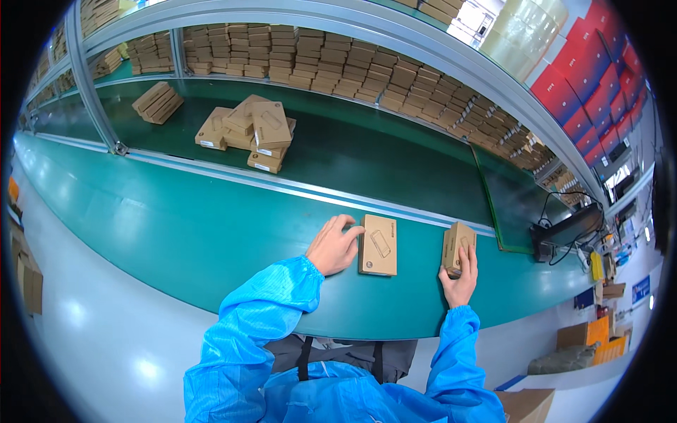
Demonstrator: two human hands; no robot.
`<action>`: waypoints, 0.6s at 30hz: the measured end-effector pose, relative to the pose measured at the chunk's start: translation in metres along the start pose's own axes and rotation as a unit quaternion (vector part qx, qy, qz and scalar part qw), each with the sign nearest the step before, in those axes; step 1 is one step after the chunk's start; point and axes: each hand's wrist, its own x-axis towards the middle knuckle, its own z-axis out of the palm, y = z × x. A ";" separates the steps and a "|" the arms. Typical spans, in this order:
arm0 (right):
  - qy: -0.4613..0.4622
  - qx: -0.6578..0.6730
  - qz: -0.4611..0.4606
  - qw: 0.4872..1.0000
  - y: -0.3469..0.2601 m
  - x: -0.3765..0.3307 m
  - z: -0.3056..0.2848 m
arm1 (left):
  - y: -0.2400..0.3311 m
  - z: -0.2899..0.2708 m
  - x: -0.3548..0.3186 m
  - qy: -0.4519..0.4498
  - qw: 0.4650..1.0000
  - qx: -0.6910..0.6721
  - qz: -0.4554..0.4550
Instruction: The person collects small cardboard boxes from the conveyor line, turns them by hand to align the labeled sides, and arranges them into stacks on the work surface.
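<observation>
A flat brown cardboard box with a printed outline drawing on top lies on the green work surface in front of me. My left hand is at its left edge, fingers loosely bent and apart, with the fingertips by the upper left side; whether they touch it I cannot tell. To the right, my right hand grips a second brown cardboard box, thumb on its left side and fingers over its top and right side. This box seems thicker, perhaps more than one stacked. Blue sleeves cover both forearms.
Beyond a metal rail runs a dark green belt bearing a loose heap of brown boxes and a smaller group. Rows of stacked boxes line its back. A black monitor with cables stands at the right end.
</observation>
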 end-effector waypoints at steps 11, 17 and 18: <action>0.027 0.292 -0.002 0.956 -0.120 -0.007 0.000 | -0.058 -0.073 0.041 0.364 0.918 0.138 -0.083; -0.210 0.584 0.156 0.768 -0.231 0.100 0.058 | -0.177 -0.110 0.026 0.433 0.865 -0.053 -0.248; -0.232 0.574 0.180 0.764 -0.250 0.119 0.077 | -0.187 -0.113 0.026 0.367 0.875 -0.177 -0.263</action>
